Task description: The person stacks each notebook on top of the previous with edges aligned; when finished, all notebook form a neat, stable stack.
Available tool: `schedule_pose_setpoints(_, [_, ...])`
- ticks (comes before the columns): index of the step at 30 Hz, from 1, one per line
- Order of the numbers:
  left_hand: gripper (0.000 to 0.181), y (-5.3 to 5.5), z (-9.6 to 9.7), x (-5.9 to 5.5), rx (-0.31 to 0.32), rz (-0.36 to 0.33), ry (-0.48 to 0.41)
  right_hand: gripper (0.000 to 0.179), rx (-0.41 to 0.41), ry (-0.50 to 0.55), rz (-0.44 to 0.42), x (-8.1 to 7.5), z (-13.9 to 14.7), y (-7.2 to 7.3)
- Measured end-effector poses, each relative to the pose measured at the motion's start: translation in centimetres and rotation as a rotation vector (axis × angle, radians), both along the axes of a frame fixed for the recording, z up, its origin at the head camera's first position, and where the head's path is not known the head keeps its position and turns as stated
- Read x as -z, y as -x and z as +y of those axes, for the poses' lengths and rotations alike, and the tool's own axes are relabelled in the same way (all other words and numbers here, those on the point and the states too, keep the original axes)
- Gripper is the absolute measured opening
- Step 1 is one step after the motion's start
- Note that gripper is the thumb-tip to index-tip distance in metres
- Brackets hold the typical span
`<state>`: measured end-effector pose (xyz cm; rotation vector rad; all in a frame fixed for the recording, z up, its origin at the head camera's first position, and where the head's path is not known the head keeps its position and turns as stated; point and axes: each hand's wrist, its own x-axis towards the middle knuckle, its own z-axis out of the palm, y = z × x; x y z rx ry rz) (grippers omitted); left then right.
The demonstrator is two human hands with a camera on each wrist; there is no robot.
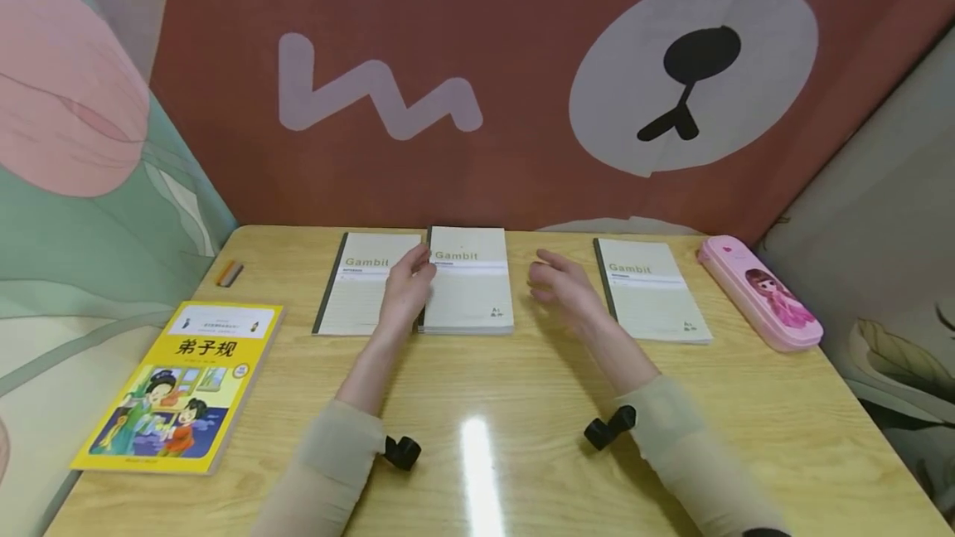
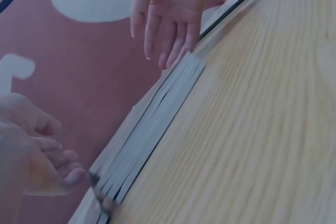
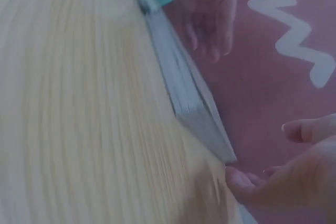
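Observation:
A stack of notebooks (image 1: 470,292) marked "Gambit" lies at the back middle of the table, its several page blocks (image 2: 152,132) showing edge-on in the left wrist view. My left hand (image 1: 406,292) is at the stack's dark spine, fingers loosely bent and holding nothing. It partly covers another Gambit notebook (image 1: 358,305) to the left. To the right of the stack, my right hand (image 1: 567,288) hovers apart from it, palm turned inward and fingers relaxed. Farther right lies a Gambit notebook (image 1: 652,297), slightly tilted in the head view.
A pink pencil case (image 1: 761,292) lies at the right edge. On the left are a yellow picture-cover book (image 1: 179,388) and a small orange-and-grey item (image 1: 230,273). Behind the wooden table (image 1: 537,437) rises a red patterned backdrop (image 1: 522,147).

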<state>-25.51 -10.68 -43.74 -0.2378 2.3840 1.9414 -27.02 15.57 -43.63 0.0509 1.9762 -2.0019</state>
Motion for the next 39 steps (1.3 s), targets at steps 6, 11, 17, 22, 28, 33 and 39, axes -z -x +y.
schedule_pose_setpoints(6, [0.050, 0.4, 2.9, -0.5, 0.035, 0.086, 0.024, 0.074, 0.011, -0.062, 0.028, -0.5, 3.6, 0.4])
schedule_pose_setpoints(11, [0.050, 0.6, 6.0, -0.8, 0.094, 0.082, 0.008, 0.079, -0.014, -0.139, 0.049, -0.6, 6.7, 0.0])
schedule_pose_setpoints(17, [0.052, 0.5, 9.1, -0.2, 0.200, 0.059, -0.053, 0.080, 0.008, -0.176, 0.061, -0.4, 9.7, 0.3])
schedule_pose_setpoints(22, [0.054, 0.5, 12.0, 0.3, 0.247, 0.036, -0.094, 0.081, 0.075, -0.202, 0.110, 0.2, 12.8, 0.6])
schedule_pose_setpoints(28, [0.056, 0.3, 16.0, 0.9, 0.283, -0.048, -0.207, 0.079, 0.202, -0.364, 0.183, 0.9, 16.6, 0.8])
schedule_pose_setpoints(33, [0.057, 0.3, 18.7, 1.1, 0.276, -0.086, -0.318, 0.076, 0.245, -0.485, 0.208, 1.3, 18.9, 0.8])
schedule_pose_setpoints(39, [0.058, 0.2, 21.3, 1.5, 0.269, -0.127, -0.420, 0.074, 0.284, -0.706, 0.191, 0.9, 20.9, 0.0])
